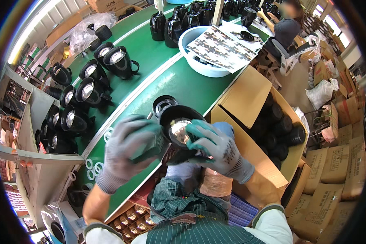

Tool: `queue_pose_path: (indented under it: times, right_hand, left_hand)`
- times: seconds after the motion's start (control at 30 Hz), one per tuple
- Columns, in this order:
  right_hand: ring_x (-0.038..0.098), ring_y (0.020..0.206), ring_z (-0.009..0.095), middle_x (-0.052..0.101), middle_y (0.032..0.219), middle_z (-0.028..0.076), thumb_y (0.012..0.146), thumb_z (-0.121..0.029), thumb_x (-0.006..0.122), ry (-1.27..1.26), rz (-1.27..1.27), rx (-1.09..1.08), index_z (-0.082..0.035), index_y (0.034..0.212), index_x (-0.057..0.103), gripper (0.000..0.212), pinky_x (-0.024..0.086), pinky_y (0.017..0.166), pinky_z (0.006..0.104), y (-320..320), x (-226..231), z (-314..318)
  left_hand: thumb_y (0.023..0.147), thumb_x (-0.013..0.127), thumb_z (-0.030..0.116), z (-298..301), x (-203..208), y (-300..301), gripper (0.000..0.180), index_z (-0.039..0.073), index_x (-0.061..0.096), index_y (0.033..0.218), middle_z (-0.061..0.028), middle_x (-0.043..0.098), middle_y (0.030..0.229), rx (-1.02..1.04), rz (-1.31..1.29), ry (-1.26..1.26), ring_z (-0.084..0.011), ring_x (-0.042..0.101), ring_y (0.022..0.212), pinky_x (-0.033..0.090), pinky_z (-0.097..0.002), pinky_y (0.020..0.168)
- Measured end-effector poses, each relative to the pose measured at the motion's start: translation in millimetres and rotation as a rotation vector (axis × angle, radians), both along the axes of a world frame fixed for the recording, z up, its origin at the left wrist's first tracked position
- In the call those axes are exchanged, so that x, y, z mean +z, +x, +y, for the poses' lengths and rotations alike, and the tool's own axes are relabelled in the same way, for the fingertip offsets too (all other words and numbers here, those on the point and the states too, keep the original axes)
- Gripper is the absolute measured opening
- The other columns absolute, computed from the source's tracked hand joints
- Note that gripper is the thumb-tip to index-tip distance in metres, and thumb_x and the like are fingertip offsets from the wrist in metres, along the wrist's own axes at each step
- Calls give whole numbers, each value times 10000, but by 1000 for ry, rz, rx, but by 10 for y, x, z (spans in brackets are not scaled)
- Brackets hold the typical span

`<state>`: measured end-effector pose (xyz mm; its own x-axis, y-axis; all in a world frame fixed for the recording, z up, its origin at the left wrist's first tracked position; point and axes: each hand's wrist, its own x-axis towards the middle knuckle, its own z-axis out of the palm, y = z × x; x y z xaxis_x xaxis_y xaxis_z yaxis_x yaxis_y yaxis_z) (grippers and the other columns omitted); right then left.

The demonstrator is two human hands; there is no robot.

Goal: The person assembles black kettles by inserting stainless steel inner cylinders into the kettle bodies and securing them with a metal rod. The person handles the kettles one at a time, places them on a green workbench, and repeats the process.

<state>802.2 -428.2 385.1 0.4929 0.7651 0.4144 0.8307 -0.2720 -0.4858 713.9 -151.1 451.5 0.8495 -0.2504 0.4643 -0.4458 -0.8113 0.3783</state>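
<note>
Head view showed the right hand (pixel 218 149) grasping the black jug (pixel 178 131) near the table (pixel 170 79) — mouth upward, probably so one could look inside — while the left hand (pixel 129 149) curved nearby, seemingly released.

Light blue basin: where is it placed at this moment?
In the head view, the light blue basin is in the upper part, right of centre, on the green work surface, beside the black jugs and partly covered by patterned sheets.
</note>
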Motion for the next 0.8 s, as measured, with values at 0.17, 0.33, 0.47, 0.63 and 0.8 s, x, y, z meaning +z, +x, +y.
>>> queue_pose_path:
  times: [0.17,0.33,0.47,0.63,0.8]
  right_hand:
    - [524,1376,441,561,1465,223,661,-180,946,323,265,31,-68,1040,653,492,492,1085,490,-416,-257,-130]
    - [514,1389,451,545,1475,259,649,-145,947,431,429,161,-51,1024,669,477,477,1102,486,-546,-312,69]
    - [496,1399,458,528,1489,246,732,-203,912,282,389,312,-84,1084,683,436,451,1127,494,-605,-297,381]
    - [674,1139,277,702,1245,193,907,-190,757,344,860,279,-7,1201,705,350,529,980,387,391,-677,763]
    - [621,1264,368,591,1407,264,823,-635,731,-547,611,-666,-7,1480,445,953,502,1049,434,1528,-1637,1652]
  left_hand:
    - [883,675,50,522,-1354,-1133,521,-31,585,1391,-148,645,1356,639,431,-896,-228,637,1185,495,-363,1045]
    - [999,616,159,411,-2294,-1610,591,14,414,1535,-159,556,1478,208,790,-1543,-262,563,1312,483,-420,1104]
    - [1002,642,160,226,-2264,-1269,580,32,434,1529,-143,515,1525,76,738,-939,-263,527,1364,438,-416,1163]
    - [995,650,142,322,-2116,-1080,598,41,421,1538,-139,501,1538,58,734,-900,-261,525,1370,436,-413,1167]
    - [994,650,138,297,-2371,-995,614,43,402,1547,-141,491,1546,69,769,-1041,-264,523,1375,439,-417,1169]
